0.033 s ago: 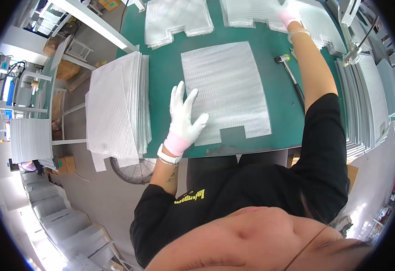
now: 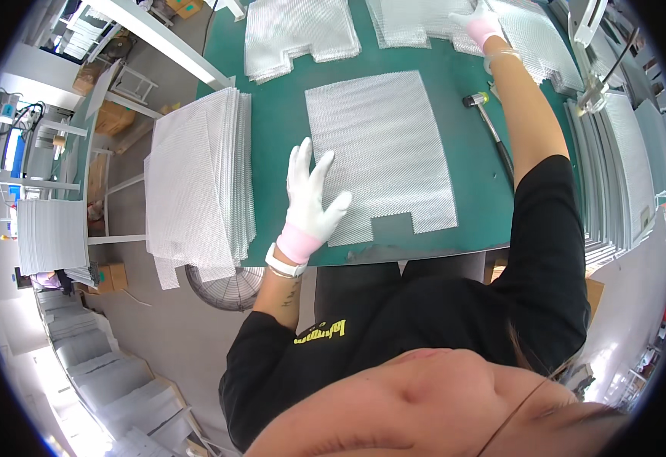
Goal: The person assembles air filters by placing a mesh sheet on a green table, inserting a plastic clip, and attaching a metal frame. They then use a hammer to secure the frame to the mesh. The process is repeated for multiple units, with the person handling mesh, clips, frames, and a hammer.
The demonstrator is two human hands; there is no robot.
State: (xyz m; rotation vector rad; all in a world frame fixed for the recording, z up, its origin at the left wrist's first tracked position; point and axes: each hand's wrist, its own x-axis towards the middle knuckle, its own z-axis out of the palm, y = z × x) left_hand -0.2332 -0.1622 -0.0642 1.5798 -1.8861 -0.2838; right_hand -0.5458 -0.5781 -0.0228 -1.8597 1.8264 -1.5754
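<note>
A notched mesh sheet [image 2: 382, 145], silvery and flat, lies on the green tabletop in front of me. My left hand [image 2: 314, 202], in a white glove with a pink cuff, rests at its left edge with fingers spread and nothing held. At the far right my right hand [image 2: 482, 24], gloved alike, reaches onto the mesh pieces at the back. Its thumb and fingers are apart; the upper fingertips run close to the picture's edge. Under and left of it is one mesh stack [image 2: 401, 23]; another mesh stack [image 2: 535, 46] lies to its right.
A mallet [image 2: 489, 126] with a dark handle lies beside my right forearm. A tall pile of mesh sheets [image 2: 196, 175] stands left of the table, and another notched stack [image 2: 300, 34] is at the back. More panels [image 2: 615, 175] stand at the right. A floor fan [image 2: 226, 288] is below.
My right hand has shifted slightly left, its thumb now stretched out over the back stack. That stack's left edge sits a little further left. My left hand has stayed in place.
</note>
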